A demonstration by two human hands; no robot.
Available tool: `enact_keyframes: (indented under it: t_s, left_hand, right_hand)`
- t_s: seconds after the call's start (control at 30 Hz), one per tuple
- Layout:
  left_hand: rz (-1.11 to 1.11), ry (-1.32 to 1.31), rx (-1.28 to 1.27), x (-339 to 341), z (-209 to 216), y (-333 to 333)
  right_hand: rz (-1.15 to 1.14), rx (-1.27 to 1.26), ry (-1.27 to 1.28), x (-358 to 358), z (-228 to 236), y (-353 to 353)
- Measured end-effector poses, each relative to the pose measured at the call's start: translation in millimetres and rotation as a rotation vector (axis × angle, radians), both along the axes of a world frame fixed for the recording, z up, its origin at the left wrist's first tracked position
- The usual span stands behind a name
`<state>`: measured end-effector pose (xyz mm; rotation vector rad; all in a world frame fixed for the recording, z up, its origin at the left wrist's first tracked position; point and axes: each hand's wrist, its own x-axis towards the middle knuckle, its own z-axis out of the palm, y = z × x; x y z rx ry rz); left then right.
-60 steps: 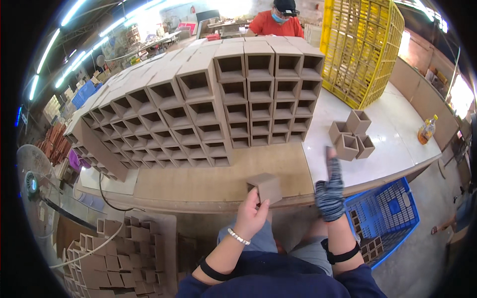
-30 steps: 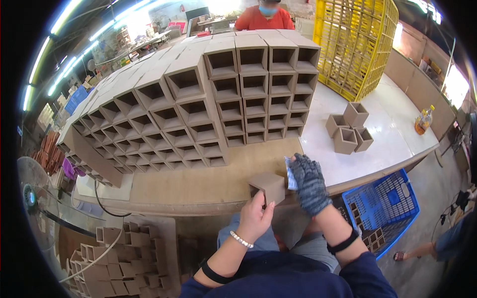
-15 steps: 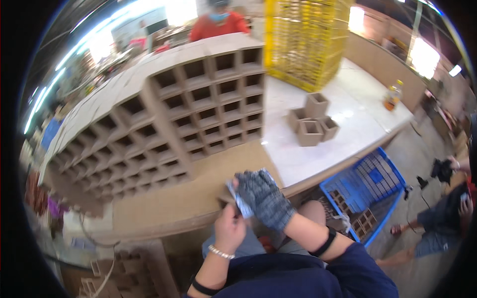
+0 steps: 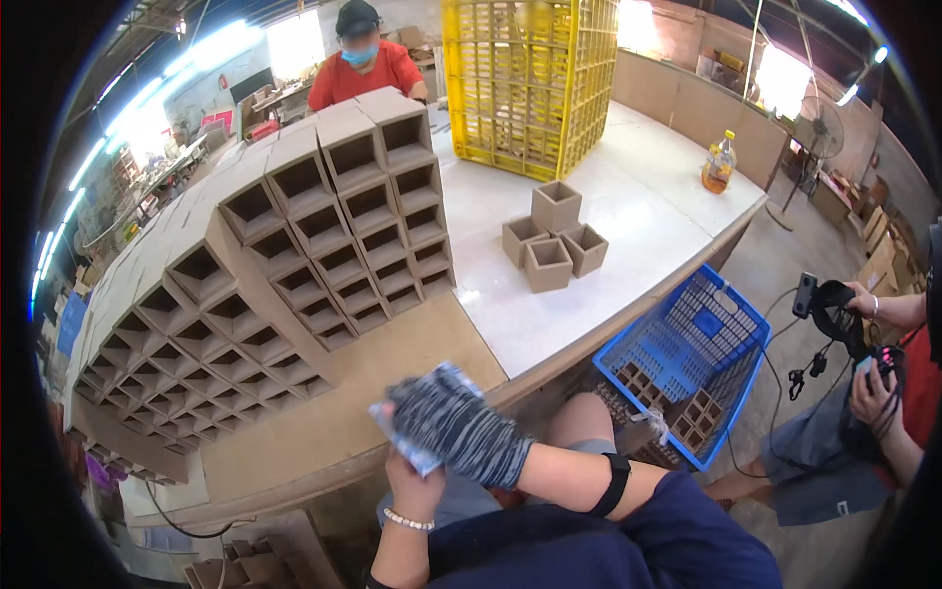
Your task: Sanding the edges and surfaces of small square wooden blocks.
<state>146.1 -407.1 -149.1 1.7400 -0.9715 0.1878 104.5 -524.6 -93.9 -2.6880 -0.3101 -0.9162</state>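
Note:
My right hand [image 4: 459, 427], in a grey-striped knit glove, is closed on a light blue and white sheet [image 4: 423, 460]. The sheet looks thin and soft; whether it is cloth or wrapping I cannot make out. Bare, with a beaded bracelet at its wrist, my left hand [image 4: 411, 491] comes up from below against the sheet. Its fingertips and anything they grip are hidden under the sheet and glove. Both hands are together just off the front edge of the table. Beyond them is a large stack of square brown boxes [image 4: 324, 231], their open ends facing me.
Several loose brown boxes [image 4: 548, 267] sit on the white tabletop [image 4: 628, 211], near a yellow crate [image 4: 510, 93] and a bottle [image 4: 718, 169]. A blue basket [image 4: 702, 339] with brown boxes stands at my right. One person [image 4: 368, 74] is behind the stack; another [image 4: 868, 393] holds equipment at right.
The view has shifted, so the table and stack appear further left. My hands stay together; the glove lies flatter over the sheet, and the brown edge beside my left thumb is now hidden.

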Motion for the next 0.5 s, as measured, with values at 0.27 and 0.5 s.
enact_keyframes:
  t_s: [0.27,0.5]
  left_hand:
    - [-0.048,0.163,0.197,-3.9,3.5,-1.8]
    - [-0.044,0.120,0.188,-6.2,9.3,1.6]
  right_hand:
    - [-0.375,-0.043,0.006,3.6,-32.1,-65.7]
    - [-0.459,-0.122,0.214,12.7,-49.4,-75.9]
